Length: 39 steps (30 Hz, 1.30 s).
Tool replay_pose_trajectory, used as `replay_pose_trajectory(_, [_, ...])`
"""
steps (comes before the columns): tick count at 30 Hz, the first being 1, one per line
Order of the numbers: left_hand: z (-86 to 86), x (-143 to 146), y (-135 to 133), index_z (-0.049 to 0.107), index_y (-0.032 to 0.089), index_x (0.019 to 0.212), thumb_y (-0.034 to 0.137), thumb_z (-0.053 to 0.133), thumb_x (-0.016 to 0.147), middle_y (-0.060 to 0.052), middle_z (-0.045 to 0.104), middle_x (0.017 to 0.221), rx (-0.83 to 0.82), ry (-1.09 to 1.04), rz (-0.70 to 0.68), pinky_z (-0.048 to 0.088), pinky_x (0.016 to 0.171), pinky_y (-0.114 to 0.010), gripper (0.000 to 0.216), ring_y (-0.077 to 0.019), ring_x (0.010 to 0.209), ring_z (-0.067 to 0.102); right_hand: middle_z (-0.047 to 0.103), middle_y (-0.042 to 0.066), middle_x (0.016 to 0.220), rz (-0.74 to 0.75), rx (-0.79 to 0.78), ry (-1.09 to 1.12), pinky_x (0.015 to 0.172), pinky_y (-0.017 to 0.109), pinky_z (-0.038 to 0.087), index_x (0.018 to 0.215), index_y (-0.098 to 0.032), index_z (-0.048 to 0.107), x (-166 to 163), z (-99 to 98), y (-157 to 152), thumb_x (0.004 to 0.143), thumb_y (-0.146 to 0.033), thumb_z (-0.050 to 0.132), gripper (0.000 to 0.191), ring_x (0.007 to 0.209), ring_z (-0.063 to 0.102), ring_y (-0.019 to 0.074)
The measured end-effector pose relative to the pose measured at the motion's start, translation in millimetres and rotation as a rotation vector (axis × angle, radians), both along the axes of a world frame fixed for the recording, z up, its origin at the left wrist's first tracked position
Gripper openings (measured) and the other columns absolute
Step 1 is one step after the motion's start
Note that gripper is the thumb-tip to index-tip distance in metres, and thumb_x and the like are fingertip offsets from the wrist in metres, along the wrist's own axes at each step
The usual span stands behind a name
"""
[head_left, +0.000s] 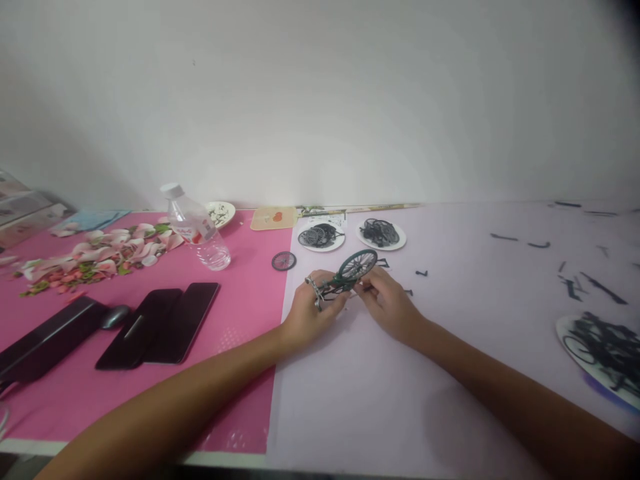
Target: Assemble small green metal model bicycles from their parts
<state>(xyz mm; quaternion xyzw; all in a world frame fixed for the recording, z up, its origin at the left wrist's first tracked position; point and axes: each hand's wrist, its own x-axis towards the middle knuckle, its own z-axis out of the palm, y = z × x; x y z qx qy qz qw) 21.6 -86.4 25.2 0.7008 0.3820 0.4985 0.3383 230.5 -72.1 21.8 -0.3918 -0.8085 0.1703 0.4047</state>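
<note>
Pink and pale lilac coverings split the table [330, 407], and above the seam area the left hand [306, 312] curls its fingers [335, 308] round the silver handlebar [315, 293] of a model bicycle [341, 283], while the right hand [393, 305] pinches beneath the wheel [359, 265] (which part is hidden). Its long axis slants from handlebar, low left, up rightward to the wheel; likely light, stiff and fragile at the spokes, it is best held by its frame. Beyond sit plates [327, 249] of dark parts [381, 232].

bare left hand [309, 312], bare right hand [393, 308], slim left forearm [193, 390], slim right forearm [493, 373], both uncovered, tapering to bare wrists [283, 340]
</note>
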Motion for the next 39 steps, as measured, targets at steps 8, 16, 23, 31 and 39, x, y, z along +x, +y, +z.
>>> replay_pose_trajectory(8, [-2.0,3,9,0.069,0.016,0.104,0.041,0.075,0.09,-0.008,0.074,0.098,-0.355,-0.172,-0.091,0.054,0.074,-0.026,0.029,-0.0154,0.084,0.068,0.057,0.003,0.083,-0.017,-0.004,-0.053,0.072,0.038,0.046,0.1,-0.025,0.063,-2,7.1,-3,0.104,-0.028,0.053,0.011,0.076,0.054,0.0214])
replay_pose_trajectory(16, [-1.4,2,12,0.065,0.015,0.093,0.04,0.076,0.087,-0.007,0.072,0.097,-0.384,-0.201,-0.068,0.049,0.065,-0.023,0.027,-0.0122,0.075,0.063,0.064,0.006,0.102,-0.088,-0.02,-0.092,0.076,0.038,0.049,0.112,-0.025,0.058,7,14.3,-4,0.1,-0.037,0.06,0.017,0.08,0.06,0.0215])
replay_pose_trajectory(23, [-4.7,2,15,0.063,0.016,0.088,0.042,0.075,0.087,-0.009,0.072,0.107,-0.375,-0.192,0.016,0.05,0.063,-0.024,0.029,-0.0115,0.075,0.062,0.062,0.005,0.087,-0.386,0.034,-0.028,0.071,0.038,0.045,0.113,-0.024,0.056,47,29.9,27,0.108,-0.044,0.039,0.026,0.077,0.058,0.024])
replay_pose_trajectory(31, [-3.5,1,16,0.063,0.016,0.094,0.042,0.073,0.089,-0.007,0.071,0.099,-0.372,-0.218,0.093,0.05,0.058,-0.023,0.028,-0.0119,0.072,0.06,0.063,0.013,0.101,-0.469,0.04,-0.362,0.091,0.053,0.045,0.099,-0.022,0.076,113,2.5,76,0.1,-0.047,0.053,0.034,0.105,0.053,0.0351])
replay_pose_trajectory(39, [-7.3,0,17,0.065,0.016,0.093,0.046,0.074,0.086,-0.006,0.071,0.097,-0.365,-0.202,0.1,0.049,0.056,-0.022,0.032,-0.0121,0.071,0.06,0.071,0.007,0.115,-0.52,-0.196,-0.58,0.097,0.051,0.04,0.103,-0.032,0.08,122,0.2,77,0.098,-0.046,0.049,0.035,0.118,0.053,0.0348])
